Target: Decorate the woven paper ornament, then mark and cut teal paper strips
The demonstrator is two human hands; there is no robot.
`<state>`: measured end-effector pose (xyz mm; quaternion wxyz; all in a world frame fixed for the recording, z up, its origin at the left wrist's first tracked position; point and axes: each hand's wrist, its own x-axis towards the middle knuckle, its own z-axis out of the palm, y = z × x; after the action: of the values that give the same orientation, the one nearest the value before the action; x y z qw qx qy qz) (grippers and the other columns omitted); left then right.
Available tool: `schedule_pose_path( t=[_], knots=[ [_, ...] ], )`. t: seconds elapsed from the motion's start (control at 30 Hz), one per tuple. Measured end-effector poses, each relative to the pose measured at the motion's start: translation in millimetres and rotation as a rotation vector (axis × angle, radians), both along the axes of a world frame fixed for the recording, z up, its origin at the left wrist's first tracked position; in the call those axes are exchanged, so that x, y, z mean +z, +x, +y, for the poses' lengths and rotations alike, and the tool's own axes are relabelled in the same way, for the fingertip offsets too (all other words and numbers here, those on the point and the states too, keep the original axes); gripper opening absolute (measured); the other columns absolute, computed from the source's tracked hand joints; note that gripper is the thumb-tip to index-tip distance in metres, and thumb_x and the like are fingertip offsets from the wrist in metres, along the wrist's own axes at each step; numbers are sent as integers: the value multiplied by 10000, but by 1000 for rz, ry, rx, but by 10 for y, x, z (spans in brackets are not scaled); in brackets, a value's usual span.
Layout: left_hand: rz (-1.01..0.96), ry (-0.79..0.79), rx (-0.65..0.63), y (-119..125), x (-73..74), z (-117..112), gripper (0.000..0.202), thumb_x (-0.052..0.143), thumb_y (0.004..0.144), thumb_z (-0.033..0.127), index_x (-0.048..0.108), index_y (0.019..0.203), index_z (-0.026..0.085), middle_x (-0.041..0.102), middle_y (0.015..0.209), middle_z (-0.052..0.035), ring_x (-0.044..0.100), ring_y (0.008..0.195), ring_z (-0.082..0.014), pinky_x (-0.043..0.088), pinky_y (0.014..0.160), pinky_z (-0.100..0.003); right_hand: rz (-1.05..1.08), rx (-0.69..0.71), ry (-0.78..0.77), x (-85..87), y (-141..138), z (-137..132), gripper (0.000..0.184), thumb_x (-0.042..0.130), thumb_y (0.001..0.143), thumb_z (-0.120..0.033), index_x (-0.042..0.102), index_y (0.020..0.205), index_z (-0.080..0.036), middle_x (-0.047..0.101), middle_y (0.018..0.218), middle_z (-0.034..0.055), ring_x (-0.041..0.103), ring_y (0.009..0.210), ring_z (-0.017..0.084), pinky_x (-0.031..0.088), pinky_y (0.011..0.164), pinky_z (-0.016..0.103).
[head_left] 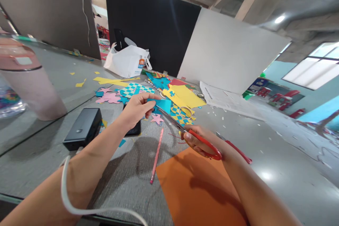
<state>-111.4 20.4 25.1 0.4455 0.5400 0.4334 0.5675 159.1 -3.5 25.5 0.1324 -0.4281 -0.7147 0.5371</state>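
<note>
Between the fingers of my left hand [139,108] is a small piece of blue paper [164,106], pinched at its left side. My right hand [197,138] is closed round the red handles of a pair of scissors [172,120], whose blades point up and left to the lower edge of the blue paper. Whether the blades are cutting into it I cannot tell. Below the blades lies a pink paper star [157,119]. A pink pencil [157,156] rests on the table between my arms, beside a sheet of orange paper [203,187] under my right forearm.
Behind my hands lie yellow paper [185,95], checkered paper [136,90], pink stars [109,97] and a tape roll [185,113]. A black power bank [83,129], a pink bottle [29,77] and a phone [134,129] are leftward. A red-handled cutter [238,151] lies right; a white bag [125,61] stands behind.
</note>
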Motion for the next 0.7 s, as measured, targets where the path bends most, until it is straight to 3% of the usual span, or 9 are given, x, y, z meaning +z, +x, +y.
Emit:
schedule_pose_path(
  t=[0.7],
  knots=[
    [-4, -1, -7, -4, -21, 23, 229, 722, 689, 244, 760, 904, 175, 489, 516, 55, 424, 431, -80, 370, 417, -200, 9, 2, -2, -34, -8, 19, 649, 605, 806, -863, 455, 857, -234, 366, 587, -102, 280, 367, 44, 279, 288, 185]
  ],
)
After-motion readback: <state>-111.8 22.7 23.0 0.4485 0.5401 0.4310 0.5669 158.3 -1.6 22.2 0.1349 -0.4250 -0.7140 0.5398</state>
